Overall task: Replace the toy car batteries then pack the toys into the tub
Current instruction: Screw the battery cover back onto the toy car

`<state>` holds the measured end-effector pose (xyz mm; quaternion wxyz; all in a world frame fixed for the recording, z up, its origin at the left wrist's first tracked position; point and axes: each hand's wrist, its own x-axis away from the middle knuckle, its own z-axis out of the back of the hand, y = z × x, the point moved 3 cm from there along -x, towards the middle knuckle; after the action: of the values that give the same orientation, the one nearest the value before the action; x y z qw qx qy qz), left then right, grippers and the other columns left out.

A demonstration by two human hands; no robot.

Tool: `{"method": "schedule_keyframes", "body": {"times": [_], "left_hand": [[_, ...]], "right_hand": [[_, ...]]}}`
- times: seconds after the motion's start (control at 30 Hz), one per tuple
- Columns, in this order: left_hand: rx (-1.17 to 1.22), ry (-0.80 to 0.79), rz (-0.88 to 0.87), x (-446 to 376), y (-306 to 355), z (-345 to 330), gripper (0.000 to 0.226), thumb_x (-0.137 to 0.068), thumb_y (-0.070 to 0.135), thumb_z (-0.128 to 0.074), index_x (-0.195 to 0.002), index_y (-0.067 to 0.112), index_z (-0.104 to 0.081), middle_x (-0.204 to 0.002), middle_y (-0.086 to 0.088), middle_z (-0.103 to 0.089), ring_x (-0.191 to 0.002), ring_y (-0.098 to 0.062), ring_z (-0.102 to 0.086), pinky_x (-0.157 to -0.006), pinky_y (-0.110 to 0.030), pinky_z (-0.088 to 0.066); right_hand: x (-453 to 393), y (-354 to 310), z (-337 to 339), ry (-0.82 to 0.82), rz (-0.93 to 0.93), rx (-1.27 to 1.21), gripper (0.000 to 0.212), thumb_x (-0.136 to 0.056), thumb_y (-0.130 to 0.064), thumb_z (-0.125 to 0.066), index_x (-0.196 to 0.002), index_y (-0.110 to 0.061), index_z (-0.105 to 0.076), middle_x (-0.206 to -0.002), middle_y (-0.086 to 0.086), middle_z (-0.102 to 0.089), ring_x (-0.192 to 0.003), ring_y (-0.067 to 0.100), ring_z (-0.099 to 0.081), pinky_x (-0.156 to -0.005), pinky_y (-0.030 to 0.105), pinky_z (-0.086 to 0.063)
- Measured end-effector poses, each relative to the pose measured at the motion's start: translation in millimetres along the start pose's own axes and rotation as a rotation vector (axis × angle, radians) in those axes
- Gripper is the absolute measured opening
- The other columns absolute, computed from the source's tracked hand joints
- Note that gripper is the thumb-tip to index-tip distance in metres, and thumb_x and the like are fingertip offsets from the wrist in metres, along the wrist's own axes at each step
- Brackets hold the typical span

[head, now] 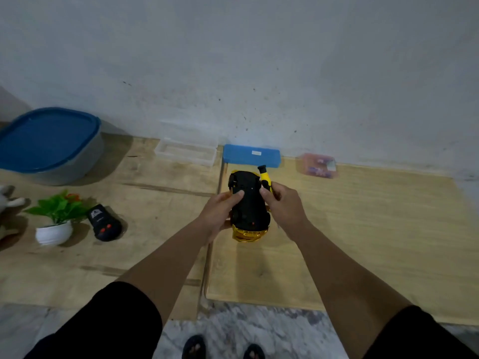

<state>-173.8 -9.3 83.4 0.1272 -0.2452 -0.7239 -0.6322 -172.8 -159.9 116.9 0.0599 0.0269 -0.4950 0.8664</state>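
The toy car [249,203] is held upside down above the wooden tabletop [363,229], its black underside turned up and its yellow-gold body showing at the near end; it is gripped along one flank by the left hand [220,213], whose thumb is laid across the underside, and steadied at the other flank by the right hand [282,203]. A yellow-and-black screwdriver [265,177] is clasped in the right hand as well, its handle projecting away from the palm; whether its tip is engaged with a screw cannot be told.

The task is judged to be at an early stage: the battery cover appears to be still in place (the underside is too dark for certainty), no loose batteries are seen on the table, and nothing has been packed.

The tub [51,149] is stood at the far left with its blue lid fitted, so its contents are hidden; it would have to be opened before packing. A clear lidless box [185,151] by the wall appears to hold nothing; a blue case [251,155] is closed; a small pinkish box [320,165] holds small items that may be batteries, though this is too blurred to settle. A black remote control [105,224] and a potted plant [55,218] are left on the table, well apart from the car.
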Motion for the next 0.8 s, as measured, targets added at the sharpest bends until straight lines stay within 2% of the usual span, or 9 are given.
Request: {"method": "schedule_keyframes", "body": {"times": [0.13, 0.23, 0.3, 0.37, 0.43, 0.53, 0.67, 0.73, 0.8], "left_hand": [[0.211, -0.104, 0.073, 2, -11, -17, 0.044, -0.096, 0.040, -0.045, -0.133, 0.018, -0.049, -0.126, -0.016, -0.061, -0.113, -0.031, -0.060, -0.098, -0.044, -0.048], [0.206, -0.185, 0.011, 4, -13, -29, 0.045, -0.097, 0.041, -0.041, -0.139, 0.023, -0.042, -0.132, -0.011, -0.058, -0.118, -0.029, -0.058, -0.101, -0.048, -0.044], [0.177, -0.220, -0.025, 5, -13, -34, 0.045, -0.097, 0.041, -0.041, -0.140, 0.026, -0.039, -0.133, -0.010, -0.057, -0.118, -0.030, -0.057, -0.102, -0.051, -0.042], [0.122, -0.183, -0.024, 7, -12, -36, 0.049, -0.095, 0.042, -0.046, -0.142, 0.033, -0.035, -0.134, -0.006, -0.055, -0.119, -0.029, -0.056, -0.103, -0.051, -0.041], [0.052, -0.049, 0.002, 8, -13, -34, 0.061, -0.091, 0.042, -0.054, -0.144, 0.042, -0.025, -0.141, -0.003, -0.047, -0.121, -0.026, -0.053, -0.101, -0.046, -0.043], [-0.209, 0.088, -0.034, 10, -18, -31, 0.074, -0.086, 0.047, -0.060, -0.146, 0.046, -0.015, -0.152, 0.002, -0.031, -0.130, -0.024, -0.043, -0.104, -0.042, -0.041], [-0.750, 0.251, -0.065, 6, -37, -29, 0.075, -0.086, 0.058, -0.052, -0.147, 0.043, -0.011, -0.151, 0.001, -0.034, -0.137, -0.027, -0.033, -0.113, -0.044, -0.028], [-0.931, 0.359, 0.014, 5, -51, -32, 0.074, -0.084, 0.064, -0.047, -0.145, 0.049, -0.008, -0.142, -0.015, -0.041, -0.130, -0.036, -0.038, -0.108, -0.047, -0.034], [-1.106, 0.463, 0.102, 5, -60, -36, 0.072, -0.085, 0.066, -0.044, -0.144, 0.051, -0.006, -0.133, -0.023, -0.038, -0.119, -0.041, -0.044, -0.101, -0.047, -0.039]], "right_hand": [[1, 12, 7, -0.048, -0.012, -0.078, 0.020, -0.094, -0.025, -0.053, -0.103, -0.014, -0.067, -0.095, 0.016, -0.066, -0.093, 0.032, -0.060, -0.079, 0.041, -0.050], [2, 22, 11, -0.068, -0.014, -0.140, 0.016, -0.093, -0.024, -0.054, -0.099, -0.019, -0.069, -0.096, 0.014, -0.069, -0.094, 0.032, -0.063, -0.084, 0.048, -0.053], [3, 27, 14, -0.108, -0.026, -0.180, 0.020, -0.094, -0.023, -0.053, -0.109, -0.022, -0.066, -0.103, 0.012, -0.068, -0.099, 0.030, -0.064, -0.087, 0.050, -0.053], [3, 32, 18, -0.130, -0.012, -0.132, 0.044, -0.095, -0.023, -0.051, -0.138, -0.020, -0.044, -0.103, 0.009, -0.065, -0.097, 0.023, -0.063, -0.086, 0.038, -0.054], [5, 34, 24, -0.099, 0.047, 0.037, 0.064, -0.095, -0.025, -0.051, -0.149, -0.025, -0.015, -0.076, 0.001, -0.054, -0.072, 0.011, -0.053, -0.067, 0.022, -0.044], [10, 41, 31, -0.058, 0.129, 0.222, 0.074, -0.095, -0.023, -0.051, -0.150, -0.029, -0.001, -0.058, -0.005, -0.037, -0.056, 0.012, -0.040, -0.052, 0.023, -0.029], [13, 60, 29, -0.067, 0.103, 0.398, 0.075, -0.095, -0.029, -0.048, -0.148, -0.035, 0.004, -0.069, -0.007, -0.042, -0.082, 0.022, -0.046, -0.069, 0.034, -0.036], [16, 66, 28, -0.064, 0.083, 0.457, 0.074, -0.096, -0.029, -0.047, -0.148, -0.034, 0.005, -0.086, 0.003, -0.054, -0.092, 0.024, -0.047, -0.077, 0.037, -0.040], [19, 71, 27, -0.052, 0.073, 0.491, 0.074, -0.096, -0.029, -0.047, -0.149, -0.033, 0.005, -0.094, 0.007, -0.057, -0.095, 0.025, -0.048, -0.082, 0.040, -0.042]]}}
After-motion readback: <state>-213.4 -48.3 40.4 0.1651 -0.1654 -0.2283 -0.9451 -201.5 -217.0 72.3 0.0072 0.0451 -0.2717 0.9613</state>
